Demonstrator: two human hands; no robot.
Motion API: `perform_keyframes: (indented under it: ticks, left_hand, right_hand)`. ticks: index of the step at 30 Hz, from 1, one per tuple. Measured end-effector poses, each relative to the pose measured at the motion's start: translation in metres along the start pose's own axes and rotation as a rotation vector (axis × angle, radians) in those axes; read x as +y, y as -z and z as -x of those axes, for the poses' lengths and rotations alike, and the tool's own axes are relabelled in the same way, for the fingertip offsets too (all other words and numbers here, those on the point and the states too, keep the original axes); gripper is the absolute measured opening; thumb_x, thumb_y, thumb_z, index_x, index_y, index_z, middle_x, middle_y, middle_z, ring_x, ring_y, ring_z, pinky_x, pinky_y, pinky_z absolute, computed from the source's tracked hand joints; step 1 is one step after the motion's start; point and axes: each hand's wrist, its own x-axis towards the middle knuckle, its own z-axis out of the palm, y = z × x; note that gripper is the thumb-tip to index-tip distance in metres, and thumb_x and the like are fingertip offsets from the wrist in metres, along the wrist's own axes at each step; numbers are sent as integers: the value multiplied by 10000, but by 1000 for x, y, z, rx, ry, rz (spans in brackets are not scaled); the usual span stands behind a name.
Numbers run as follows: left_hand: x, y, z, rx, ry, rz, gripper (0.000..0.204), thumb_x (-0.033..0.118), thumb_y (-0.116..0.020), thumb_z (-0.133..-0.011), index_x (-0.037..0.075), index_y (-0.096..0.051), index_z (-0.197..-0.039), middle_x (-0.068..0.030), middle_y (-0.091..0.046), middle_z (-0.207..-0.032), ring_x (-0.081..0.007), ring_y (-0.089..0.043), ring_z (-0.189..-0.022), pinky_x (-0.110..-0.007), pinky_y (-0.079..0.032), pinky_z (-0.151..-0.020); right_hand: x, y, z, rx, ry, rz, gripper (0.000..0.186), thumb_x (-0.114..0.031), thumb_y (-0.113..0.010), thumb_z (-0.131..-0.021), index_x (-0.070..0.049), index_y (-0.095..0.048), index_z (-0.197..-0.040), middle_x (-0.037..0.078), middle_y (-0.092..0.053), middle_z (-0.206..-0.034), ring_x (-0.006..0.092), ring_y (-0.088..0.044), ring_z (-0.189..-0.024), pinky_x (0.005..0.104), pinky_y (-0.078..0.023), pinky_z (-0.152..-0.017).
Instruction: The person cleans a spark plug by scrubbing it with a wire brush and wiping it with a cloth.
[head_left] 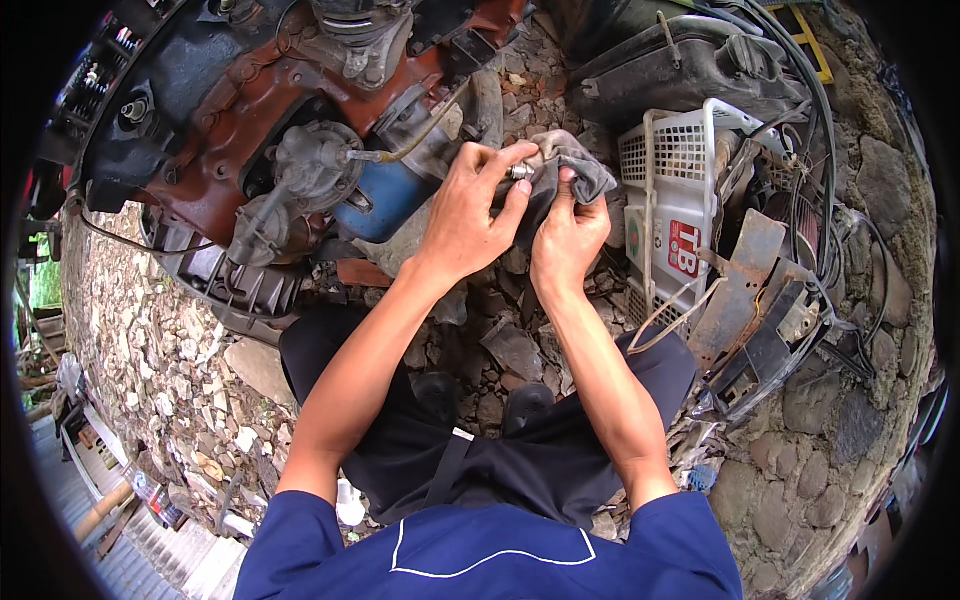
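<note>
In front of me, beside the engine, my left hand (468,218) pinches a small silvery metal part (520,172) between thumb and fingers. Its exact kind is too small to make out. A crumpled grey rag (580,168) is bunched against the far end of that part. My right hand (572,243) grips the rag, thumb on top, its other fingers mostly hidden. Both hands are close together above the rubble. Left of them stands a red-brown engine (205,165) with a round grey metal housing (318,165) and a blue cylindrical filter (388,200).
At right a white plastic basket (634,158) holds metal scraps and cables. Behind it lies a black plastic case (680,75). A rusty metal plate (742,275) leans near my right knee. Loose stones (180,350) cover the ground; a stone wall (800,470) curves along the right.
</note>
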Motion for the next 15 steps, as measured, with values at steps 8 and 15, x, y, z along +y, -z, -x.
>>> perform_keyframes:
  ticks: [8, 15]
  left_hand:
    - [-9, -1, 2, 182, 142, 431, 278, 188, -579, -948, 33, -538, -1176, 14, -604, -879, -38, -514, -759, -197, -417, -664]
    - [3, 12, -7, 211, 387, 601, 202, 202, -615, -932, 44, -575, -1050, 60, -537, -739, 4, -406, -621, -173, -300, -529]
  right_hand:
    - [-30, 3, -1, -263, -26, 206, 133, -81, -590, -922, 19, -611, -1008, 45, -658, -911, 87, -560, -838, 262, -453, -756]
    - [-56, 6, -9, -209, -116, 238, 236, -201, -555, -961, -1, -582, -1083, 51, -643, -1026, 103, -576, -886, 266, -461, -797]
